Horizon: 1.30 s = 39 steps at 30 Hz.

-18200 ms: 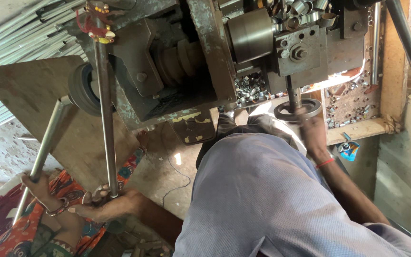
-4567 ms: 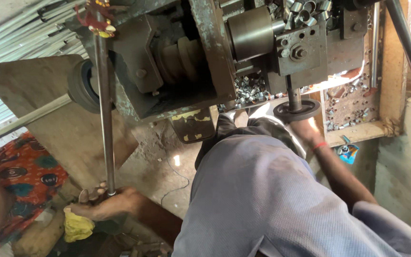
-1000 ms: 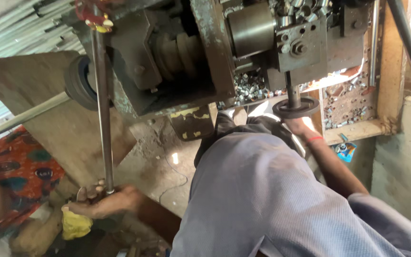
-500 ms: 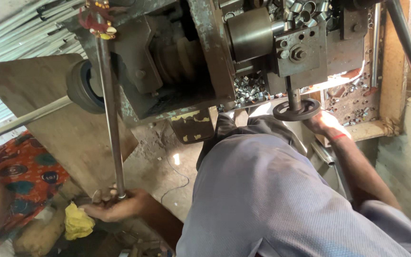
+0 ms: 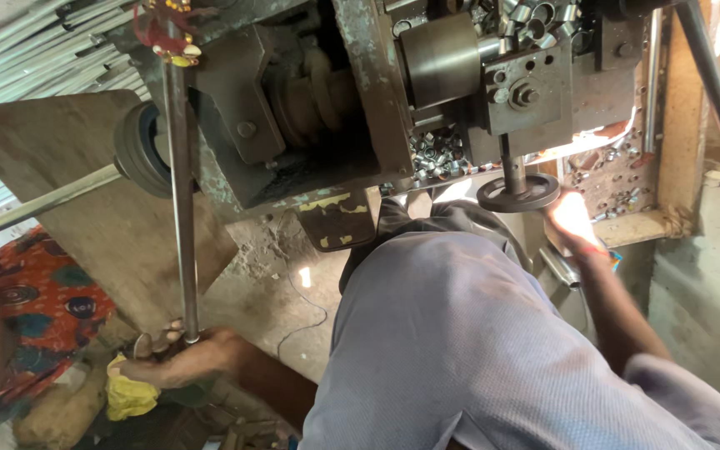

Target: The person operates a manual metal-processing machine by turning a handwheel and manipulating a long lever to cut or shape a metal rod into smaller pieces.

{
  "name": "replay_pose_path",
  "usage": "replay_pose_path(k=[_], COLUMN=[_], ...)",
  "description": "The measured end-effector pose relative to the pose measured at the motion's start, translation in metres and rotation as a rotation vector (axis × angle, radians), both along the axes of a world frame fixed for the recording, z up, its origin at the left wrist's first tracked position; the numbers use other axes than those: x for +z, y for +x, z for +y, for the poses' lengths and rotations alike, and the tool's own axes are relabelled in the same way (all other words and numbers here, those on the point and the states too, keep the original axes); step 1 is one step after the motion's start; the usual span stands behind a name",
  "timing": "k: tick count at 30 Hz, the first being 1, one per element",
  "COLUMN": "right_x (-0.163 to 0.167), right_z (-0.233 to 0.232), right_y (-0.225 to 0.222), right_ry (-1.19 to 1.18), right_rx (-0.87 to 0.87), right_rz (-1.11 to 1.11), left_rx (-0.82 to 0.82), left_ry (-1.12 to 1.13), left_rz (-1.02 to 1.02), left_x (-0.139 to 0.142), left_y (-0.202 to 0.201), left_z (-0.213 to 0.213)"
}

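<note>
My left hand point(image 5: 178, 360) grips the lower end of a long metal rod point(image 5: 179, 200) that runs up into the dark lathe-like machine point(image 5: 318, 100). My right hand point(image 5: 572, 221) rests on the round black handwheel point(image 5: 517, 193) hanging below the machine's carriage. Short cut metal rings point(image 5: 439, 154) lie heaped in the machine bed. My grey-shirted body point(image 5: 460, 333) fills the lower middle of the view.
A bundle of long metal tubes point(image 5: 35, 50) lies at the upper left. Another person in orange patterned cloth point(image 5: 27, 308) sits at the lower left. A yellow rag point(image 5: 127, 396) lies by my left hand. A wooden frame point(image 5: 677, 142) stands at the right.
My right hand has shifted slightly on the handwheel. My left hand keeps hold of the rod's lower end; the view has moved a little.
</note>
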State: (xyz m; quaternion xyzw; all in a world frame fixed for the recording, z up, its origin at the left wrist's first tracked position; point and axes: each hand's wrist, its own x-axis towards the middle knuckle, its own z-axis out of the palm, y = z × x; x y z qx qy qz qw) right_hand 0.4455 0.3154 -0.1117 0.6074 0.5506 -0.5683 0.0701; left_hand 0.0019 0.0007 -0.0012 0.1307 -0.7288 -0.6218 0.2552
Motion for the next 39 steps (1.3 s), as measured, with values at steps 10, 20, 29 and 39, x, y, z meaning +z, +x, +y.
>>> replay_pose_path(k=[10, 20, 29, 39], right_x=[-0.025, -0.024, -0.015, -0.027], right_z=[-0.045, -0.012, -0.015, -0.021], right_y=[0.011, -0.001, 0.015, -0.024], right_ry=[-0.011, 0.089, 0.094, -0.125], right_rx=[-0.714, -0.796, -0.716, 0.263], right_rz=[0.135, 0.037, -0.026, -0.047], left_rx=[-0.021, -0.024, -0.014, -0.023], left_ry=[0.081, 0.047, 0.004, 0.058], left_rz=[-0.008, -0.019, -0.041, -0.040], left_x=[-0.005, 0.000, 0.001, 0.008], left_y=[-0.003, 0.001, 0.002, 0.008], left_z=[-0.006, -0.003, 0.000, 0.007])
